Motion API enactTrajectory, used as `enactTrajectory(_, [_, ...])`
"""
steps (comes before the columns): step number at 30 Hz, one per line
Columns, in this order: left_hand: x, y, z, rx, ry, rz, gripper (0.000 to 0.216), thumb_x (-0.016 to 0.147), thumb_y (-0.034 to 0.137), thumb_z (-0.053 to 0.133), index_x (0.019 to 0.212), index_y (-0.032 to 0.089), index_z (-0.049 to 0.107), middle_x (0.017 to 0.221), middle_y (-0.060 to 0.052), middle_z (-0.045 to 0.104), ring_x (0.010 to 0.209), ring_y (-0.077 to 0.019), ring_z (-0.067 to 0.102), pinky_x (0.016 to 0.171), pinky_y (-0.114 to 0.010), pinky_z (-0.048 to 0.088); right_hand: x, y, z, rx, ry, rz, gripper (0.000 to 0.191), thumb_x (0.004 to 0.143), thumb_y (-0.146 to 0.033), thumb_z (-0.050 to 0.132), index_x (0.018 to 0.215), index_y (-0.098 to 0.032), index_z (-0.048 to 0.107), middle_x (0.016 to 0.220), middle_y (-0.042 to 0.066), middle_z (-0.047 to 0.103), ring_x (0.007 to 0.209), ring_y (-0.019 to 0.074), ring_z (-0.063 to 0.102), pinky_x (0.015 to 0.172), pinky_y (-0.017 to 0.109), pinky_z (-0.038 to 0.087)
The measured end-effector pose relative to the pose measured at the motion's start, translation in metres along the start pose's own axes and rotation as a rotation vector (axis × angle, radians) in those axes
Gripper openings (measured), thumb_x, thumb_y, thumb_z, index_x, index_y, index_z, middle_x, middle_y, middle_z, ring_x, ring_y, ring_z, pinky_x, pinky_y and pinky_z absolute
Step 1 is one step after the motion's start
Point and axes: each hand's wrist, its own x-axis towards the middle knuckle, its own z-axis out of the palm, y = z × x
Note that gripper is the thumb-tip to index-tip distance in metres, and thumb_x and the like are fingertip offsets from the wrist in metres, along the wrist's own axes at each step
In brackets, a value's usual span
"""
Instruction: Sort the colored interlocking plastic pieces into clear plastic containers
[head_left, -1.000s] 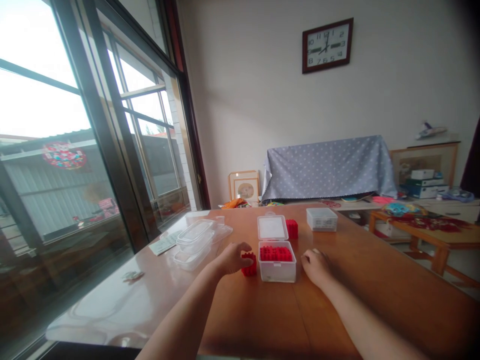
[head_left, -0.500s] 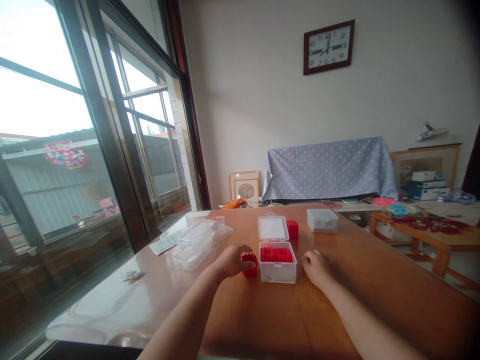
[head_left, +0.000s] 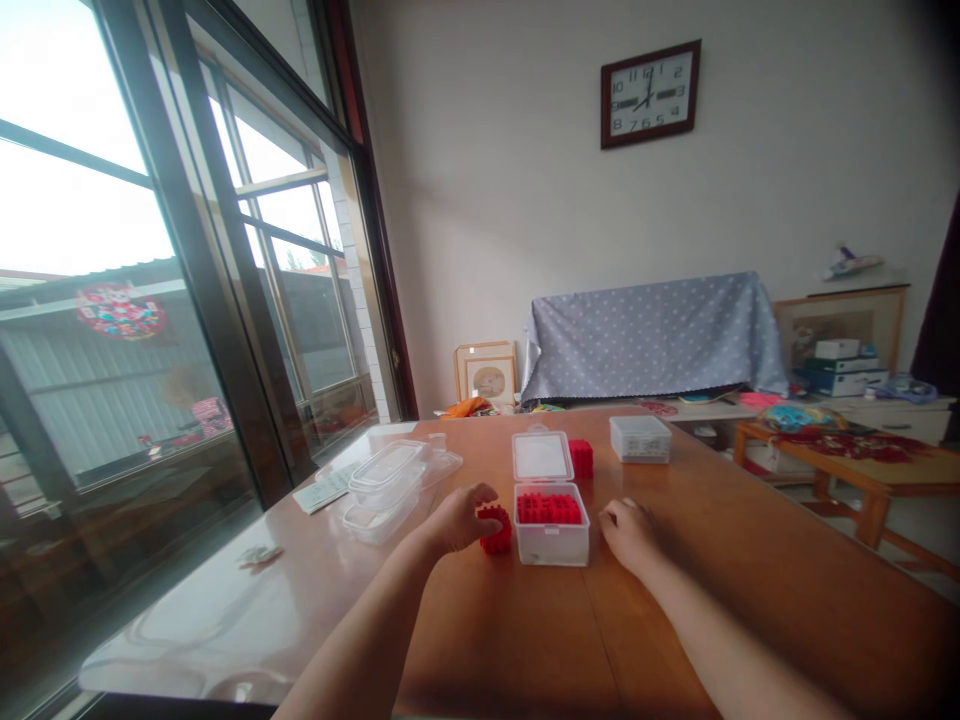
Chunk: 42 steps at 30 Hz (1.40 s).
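My left hand point(head_left: 459, 520) is at the left of a toothed red plastic block point(head_left: 496, 532) standing on the table. Its thumb overlaps the block, while the index finger is raised apart from the thumb; I cannot tell whether the thumb touches. Just to the right stands a clear plastic box point(head_left: 553, 546) with its lid point(head_left: 541, 456) tipped back. Several interlocked red pieces point(head_left: 551, 508) fill its upper part. On the box's other side, my right hand point(head_left: 628, 532) rests on the table with curled fingers and nothing visible in them.
Behind the lid stands another red block point(head_left: 580, 458). A closed clear box point(head_left: 640, 440) sits farther right. Clear empty containers point(head_left: 384, 490), a printed sheet point(head_left: 322, 490) and a small pale item point(head_left: 259, 557) lie to the left on the wooden table point(head_left: 517, 640).
My left hand has loosened at the red block: the index finger is higher and more of the block's top shows. My right hand stays in place. The view has shifted slightly.
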Motion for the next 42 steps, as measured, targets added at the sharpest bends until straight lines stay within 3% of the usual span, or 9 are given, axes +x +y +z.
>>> enactTrajectory(6, [0.0, -0.003, 0.004, 0.005, -0.015, -0.006, 0.039, 0.069, 0.024, 0.077, 0.107, 0.019, 0.071, 0.104, -0.006, 0.075, 0.094, -0.0252, 0.069, 0.085, -0.033, 0.054, 0.0, 0.0, 0.001, 0.001, 0.021, -0.012, 0.019, 0.092, -0.026, 0.057, 0.08, -0.022, 0.072, 0.094, 0.008, 0.07, 0.088, 0.0213, 0.06, 0.074, 0.031, 0.033])
enactTrajectory(10, [0.005, 0.001, 0.0, -0.017, 0.079, 0.02, 0.029, 0.075, 0.026, 0.074, 0.103, 0.02, 0.07, 0.099, -0.005, 0.074, 0.089, -0.0223, 0.068, 0.081, -0.031, 0.053, -0.001, 0.0, 0.001, 0.005, 0.026, -0.011, 0.02, 0.092, -0.027, 0.057, 0.079, -0.022, 0.071, 0.093, 0.007, 0.07, 0.088, 0.0213, 0.06, 0.073, 0.031, 0.032])
enactTrajectory(16, [0.023, 0.037, -0.001, 0.025, 0.219, 0.111, 0.024, 0.083, 0.037, 0.07, 0.101, 0.022, 0.07, 0.098, -0.004, 0.074, 0.089, -0.0212, 0.065, 0.079, -0.03, 0.05, 0.0, 0.0, 0.002, 0.009, 0.023, 0.004, 0.019, 0.092, -0.028, 0.057, 0.08, -0.022, 0.071, 0.094, 0.007, 0.07, 0.09, 0.022, 0.059, 0.074, 0.032, 0.031])
enactTrajectory(24, [0.048, 0.089, 0.033, 0.139, 0.084, 0.195, 0.027, 0.079, 0.035, 0.073, 0.104, 0.024, 0.074, 0.1, -0.005, 0.074, 0.1, -0.0261, 0.063, 0.084, -0.033, 0.05, 0.0, -0.003, -0.001, 0.027, 0.029, 0.006, 0.022, 0.093, -0.029, 0.055, 0.08, -0.022, 0.071, 0.091, 0.007, 0.069, 0.089, 0.0216, 0.059, 0.073, 0.032, 0.03])
enactTrajectory(30, [0.055, 0.091, 0.052, 0.129, 0.06, 0.224, 0.029, 0.077, 0.031, 0.074, 0.105, 0.023, 0.074, 0.11, -0.007, 0.071, 0.103, -0.0255, 0.062, 0.091, -0.034, 0.049, 0.0, -0.002, -0.001, 0.045, 0.039, 0.011, 0.021, 0.093, -0.029, 0.056, 0.079, -0.023, 0.071, 0.092, 0.007, 0.069, 0.088, 0.0214, 0.057, 0.071, 0.032, 0.029])
enactTrajectory(36, [0.045, 0.086, 0.047, 0.199, 0.057, 0.217, 0.024, 0.085, 0.017, 0.057, 0.099, 0.025, 0.073, 0.105, -0.004, 0.072, 0.102, -0.0234, 0.062, 0.091, -0.033, 0.046, 0.003, 0.0, 0.005, 0.06, 0.033, 0.021, 0.019, 0.092, -0.027, 0.057, 0.08, -0.022, 0.071, 0.092, 0.007, 0.069, 0.091, 0.0212, 0.058, 0.075, 0.031, 0.031])
enactTrajectory(42, [0.037, 0.097, 0.045, 0.308, -0.01, 0.201, 0.026, 0.088, 0.023, 0.056, 0.1, 0.034, 0.076, 0.108, -0.002, 0.072, 0.108, -0.0269, 0.059, 0.092, -0.039, 0.041, 0.003, 0.0, 0.003, 0.07, 0.031, 0.024, 0.02, 0.092, -0.027, 0.057, 0.079, -0.023, 0.071, 0.093, 0.006, 0.069, 0.091, 0.0212, 0.058, 0.076, 0.031, 0.032])
